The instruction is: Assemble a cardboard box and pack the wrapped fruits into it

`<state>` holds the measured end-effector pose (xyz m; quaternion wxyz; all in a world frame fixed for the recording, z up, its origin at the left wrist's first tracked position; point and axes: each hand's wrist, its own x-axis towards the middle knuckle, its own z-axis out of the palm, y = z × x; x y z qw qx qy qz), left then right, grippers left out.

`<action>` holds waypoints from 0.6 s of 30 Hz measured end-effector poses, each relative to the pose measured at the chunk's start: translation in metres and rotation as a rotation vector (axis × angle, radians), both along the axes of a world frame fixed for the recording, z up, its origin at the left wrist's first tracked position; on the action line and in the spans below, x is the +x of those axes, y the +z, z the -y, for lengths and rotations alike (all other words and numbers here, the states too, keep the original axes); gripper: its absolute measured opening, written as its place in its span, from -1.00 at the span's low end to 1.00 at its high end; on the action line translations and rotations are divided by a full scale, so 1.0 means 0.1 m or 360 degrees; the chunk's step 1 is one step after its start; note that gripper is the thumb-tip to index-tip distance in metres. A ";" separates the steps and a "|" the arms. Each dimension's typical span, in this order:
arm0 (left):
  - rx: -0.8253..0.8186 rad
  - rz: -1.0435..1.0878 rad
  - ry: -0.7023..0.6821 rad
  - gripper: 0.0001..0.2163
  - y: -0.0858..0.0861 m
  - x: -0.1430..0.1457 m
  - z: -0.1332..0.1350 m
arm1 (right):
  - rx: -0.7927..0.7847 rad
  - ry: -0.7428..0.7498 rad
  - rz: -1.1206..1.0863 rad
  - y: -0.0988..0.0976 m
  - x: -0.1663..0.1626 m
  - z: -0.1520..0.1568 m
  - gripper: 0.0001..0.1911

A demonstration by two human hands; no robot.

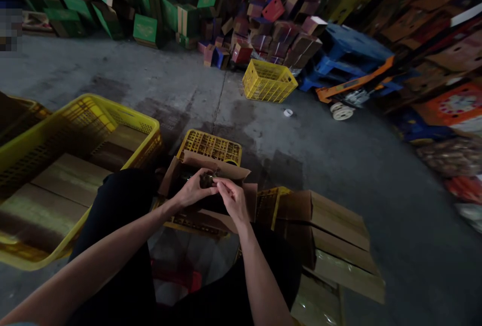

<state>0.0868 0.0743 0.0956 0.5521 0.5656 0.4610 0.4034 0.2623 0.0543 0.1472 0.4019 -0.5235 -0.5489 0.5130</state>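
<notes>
Both my hands meet above an open cardboard box (246,205), its flaps folded outward, on a yellow plastic crate (211,145) between my knees. My left hand (194,190) curls around a small, dark brownish lump (206,180) with a shiny patch, too dim to name. From the other side my right hand (231,198) pinches with thumb and fingers at the lump's edge; what lies between those fingertips cannot be made out. Deep shadow hides the inside of the box.
A large yellow crate (141,120) with closed cartons (71,175) stands left. An open carton (339,220) is at right. Farther off are a yellow crate (269,82), blue pallets (354,47), an orange pallet jack (357,82) and heaped green boxes (145,29).
</notes>
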 end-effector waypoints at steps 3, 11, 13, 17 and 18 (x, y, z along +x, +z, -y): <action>-0.0097 0.0188 -0.0043 -0.47 0.06 -0.01 -0.02 | -0.0096 -0.0041 -0.0161 -0.02 0.03 -0.01 -0.66; -0.0291 0.0373 0.0058 -0.51 0.19 -0.05 -0.03 | -0.0124 -0.0579 -0.0171 -0.22 0.28 -0.14 -0.59; -0.0345 0.0452 0.0059 -0.48 0.17 -0.05 -0.03 | -0.0210 -0.0583 -0.0119 -0.30 0.31 -0.15 -0.57; -0.0379 0.0606 0.0065 -0.43 0.11 -0.04 -0.04 | -0.0429 -0.0455 -0.0335 -0.37 0.27 -0.13 -0.50; -0.0395 0.0650 0.0057 -0.42 0.10 -0.04 -0.04 | -0.0448 -0.0439 -0.0401 -0.37 0.25 -0.13 -0.49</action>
